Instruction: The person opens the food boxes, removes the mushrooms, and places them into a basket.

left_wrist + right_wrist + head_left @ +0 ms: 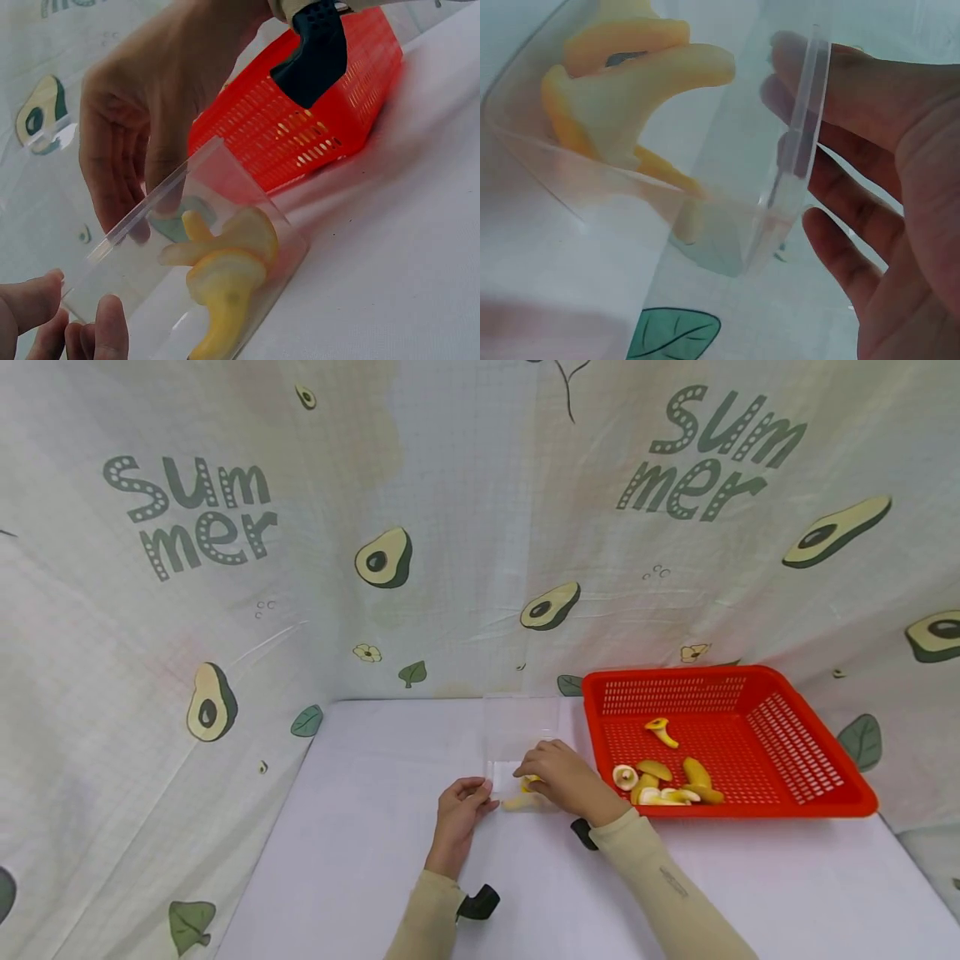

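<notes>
A clear plastic box [161, 300] lies on the table, its transparent lid [521, 718] raised at the back. Several yellow mushrooms [225, 296] lie inside, stems and caps overlapping. At the box's near left corner, my left hand [461, 814] pinches the edge between thumb and fingers. My right hand [558, 777] comes over the right side with its fingers bent loosely down. In the right wrist view, the fingertips [784, 97] show through the clear wall, apart from the mushrooms, with nothing between them.
A red plastic basket [806, 764] with slotted walls stands to the right, close to my right forearm. Several mushrooms [654, 770] lie in its near left part, and one more [662, 732] lies farther back. A printed cloth [465, 527] hangs behind the white table [360, 827].
</notes>
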`<state>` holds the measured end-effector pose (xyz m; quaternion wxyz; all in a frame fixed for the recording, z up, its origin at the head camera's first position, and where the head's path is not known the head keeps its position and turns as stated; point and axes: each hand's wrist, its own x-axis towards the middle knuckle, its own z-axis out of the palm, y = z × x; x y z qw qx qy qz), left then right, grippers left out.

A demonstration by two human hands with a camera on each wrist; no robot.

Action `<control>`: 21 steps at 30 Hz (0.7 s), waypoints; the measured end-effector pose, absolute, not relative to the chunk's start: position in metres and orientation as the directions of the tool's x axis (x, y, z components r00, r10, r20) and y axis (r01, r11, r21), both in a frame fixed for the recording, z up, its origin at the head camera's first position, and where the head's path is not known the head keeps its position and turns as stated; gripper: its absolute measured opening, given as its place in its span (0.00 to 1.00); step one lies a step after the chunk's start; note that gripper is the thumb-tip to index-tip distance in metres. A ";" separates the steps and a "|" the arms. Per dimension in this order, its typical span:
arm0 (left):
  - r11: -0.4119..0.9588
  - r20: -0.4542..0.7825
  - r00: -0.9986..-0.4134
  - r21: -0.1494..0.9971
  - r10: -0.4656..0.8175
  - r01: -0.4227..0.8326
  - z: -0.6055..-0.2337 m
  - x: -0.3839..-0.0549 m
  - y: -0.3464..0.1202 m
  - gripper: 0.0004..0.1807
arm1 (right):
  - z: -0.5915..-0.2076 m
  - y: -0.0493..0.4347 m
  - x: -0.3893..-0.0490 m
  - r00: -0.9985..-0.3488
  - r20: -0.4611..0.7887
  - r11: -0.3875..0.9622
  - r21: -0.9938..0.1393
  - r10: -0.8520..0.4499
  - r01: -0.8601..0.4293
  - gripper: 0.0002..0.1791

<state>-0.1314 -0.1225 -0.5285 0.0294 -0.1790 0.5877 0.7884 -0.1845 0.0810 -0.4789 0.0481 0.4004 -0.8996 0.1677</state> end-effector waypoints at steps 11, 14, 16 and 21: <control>-0.313 -0.306 -0.940 0.917 -0.149 -0.249 -0.528 -0.131 -0.123 0.10 | -0.478 0.075 -0.196 -0.684 0.122 0.638 -0.272 -0.720 -0.720 0.12; -0.315 -0.303 -0.941 0.917 -0.149 -0.245 -0.529 -0.131 -0.123 0.09 | -0.477 0.074 -0.198 -0.696 0.099 0.651 -0.282 -0.711 -0.705 0.12; -0.315 -0.305 -0.940 0.916 -0.150 -0.247 -0.529 -0.131 -0.123 0.09 | -0.477 0.073 -0.198 -0.704 0.090 0.656 -0.294 -0.705 -0.695 0.13; -0.316 -0.315 -0.937 0.914 -0.151 -0.256 -0.528 -0.130 -0.124 0.10 | -0.479 0.071 -0.200 -0.723 0.075 0.665 -0.339 -0.687 -0.666 0.11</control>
